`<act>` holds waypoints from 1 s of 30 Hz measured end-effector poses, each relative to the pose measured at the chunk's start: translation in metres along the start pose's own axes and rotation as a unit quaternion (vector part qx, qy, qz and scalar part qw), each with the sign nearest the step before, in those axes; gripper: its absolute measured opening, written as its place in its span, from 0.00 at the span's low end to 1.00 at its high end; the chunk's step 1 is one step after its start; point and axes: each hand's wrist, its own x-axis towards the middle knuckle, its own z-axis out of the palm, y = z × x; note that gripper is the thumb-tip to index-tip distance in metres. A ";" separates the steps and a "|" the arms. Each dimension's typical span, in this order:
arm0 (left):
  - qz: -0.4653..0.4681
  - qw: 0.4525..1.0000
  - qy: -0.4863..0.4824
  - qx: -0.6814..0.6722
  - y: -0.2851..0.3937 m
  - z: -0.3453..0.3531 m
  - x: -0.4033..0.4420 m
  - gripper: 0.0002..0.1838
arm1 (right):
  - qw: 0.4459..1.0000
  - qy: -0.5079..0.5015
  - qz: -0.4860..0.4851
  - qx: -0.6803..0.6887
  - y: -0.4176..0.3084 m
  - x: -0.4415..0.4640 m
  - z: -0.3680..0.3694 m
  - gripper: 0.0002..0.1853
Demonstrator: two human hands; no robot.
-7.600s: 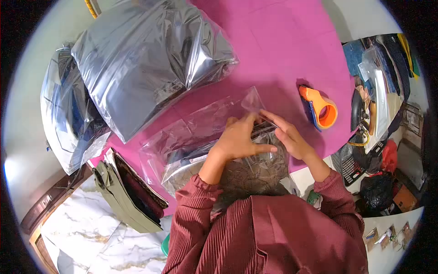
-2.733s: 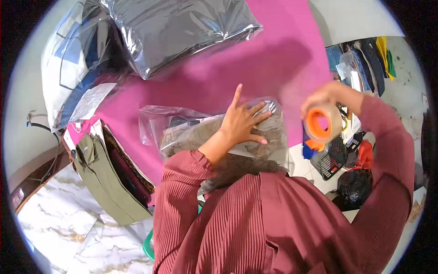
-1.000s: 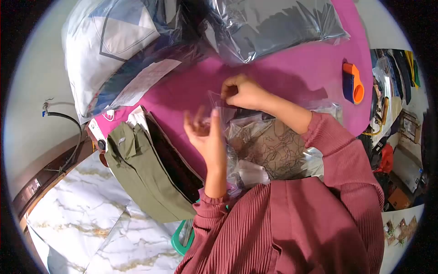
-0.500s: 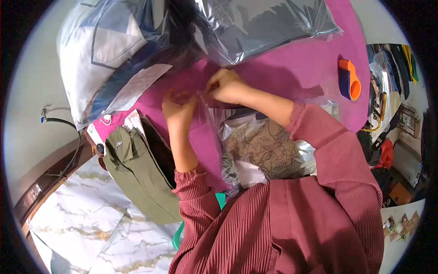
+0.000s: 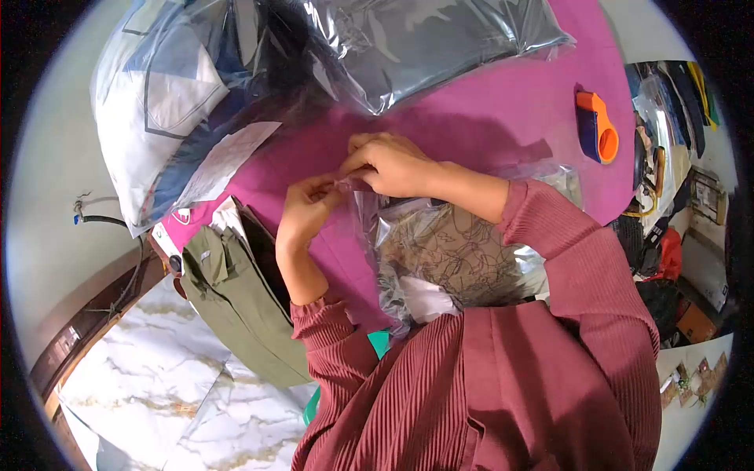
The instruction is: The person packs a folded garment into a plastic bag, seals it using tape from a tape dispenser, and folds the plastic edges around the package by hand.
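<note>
Lying nearest the torso: clear bag (image 5: 448, 228), flat on the pink bench (image 5: 534, 118), its open-looking left side reaching up toward both hands.
Bag contents: brown fabric (image 5: 471, 259) with dark line pattern is showing through; white piece (image 5: 426, 300) is sitting at the lower left.
Left hand (image 5: 305, 213): grip is pinching a thin bit of the clear plastic, thumb and fingers together.
Right hand (image 5: 393, 166): fingers are curling in, grip is closing on the same plastic, tips partly hidden; forearm is crossing above the bag's upper left.
Hands together: fingertips are meeting just beyond the bag's upper left part.
Tape dispenser (image 5: 598, 129): orange and dark blue, is lying on the bench to the right, well apart from both hands.
Silver-grey package (image 5: 432, 47): is resting at the far side, shiny wrap creasing.
Bulky clear bag (image 5: 177, 102): is holding white and blue items, far left; printed paper (image 5: 228, 161) is lying along its near edge.
Olive garment (image 5: 243, 298): folded, is hanging over the left edge above marbled floor (image 5: 149, 361).
Green plastic item (image 5: 380, 342): is peeking out beside the left sleeve (image 5: 334, 337).
Right background: clothes (image 5: 679, 110) are showing, red item (image 5: 667, 255) is sitting lower.
</note>
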 end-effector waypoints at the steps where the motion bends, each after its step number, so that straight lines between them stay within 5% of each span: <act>1: 0.020 1.000 -0.020 0.012 0.000 0.000 0.000 0.09 | 1.000 -0.005 -0.002 0.007 0.001 0.000 0.001 0.08; 3: 0.006 0.993 0.023 0.117 0.017 0.004 -0.005 0.08 | 1.000 0.009 -0.001 -0.015 0.001 -0.002 0.000 0.08; 6: -0.034 0.897 0.155 0.413 0.046 0.013 -0.016 0.06 | 0.995 0.044 0.002 -0.085 0.000 -0.006 -0.004 0.08; 7: -0.035 0.897 0.154 0.414 0.045 0.014 -0.016 0.06 | 0.995 0.044 0.002 -0.084 -0.005 -0.008 -0.009 0.08; 11: -0.019 0.864 0.146 0.482 0.040 0.019 -0.008 0.07 | 0.947 -0.174 0.140 -0.232 -0.028 -0.021 -0.040 0.10; 12: -0.016 0.864 0.147 0.481 0.042 0.020 -0.005 0.07 | 0.946 -0.172 0.140 -0.235 -0.027 -0.023 -0.042 0.10; 14: -0.080 0.950 0.147 0.263 0.045 0.021 0.000 0.08 | 0.959 -0.174 0.127 -0.182 -0.023 -0.029 -0.041 0.10; 16: -0.144 0.979 0.140 0.031 0.045 0.020 0.002 0.12 | 0.970 -0.176 0.112 -0.126 -0.020 -0.035 -0.039 0.10; 23: 0.003 0.902 0.181 -0.392 0.031 0.040 -0.024 0.17 | 0.973 -0.129 0.073 -0.175 -0.016 -0.063 -0.047 0.11; 26: 0.069 0.943 0.261 -0.196 -0.014 0.025 -0.052 0.13 | 0.966 -0.138 0.074 -0.205 -0.012 -0.076 -0.057 0.12; 28: 0.055 0.984 0.167 0.018 -0.041 0.017 -0.073 0.17 | 0.972 -0.127 0.046 -0.193 -0.007 -0.082 -0.049 0.13; 30: 0.113 0.987 0.115 0.024 -0.039 0.037 -0.088 0.18 | 0.980 -0.105 -0.006 -0.172 0.001 -0.089 -0.035 0.15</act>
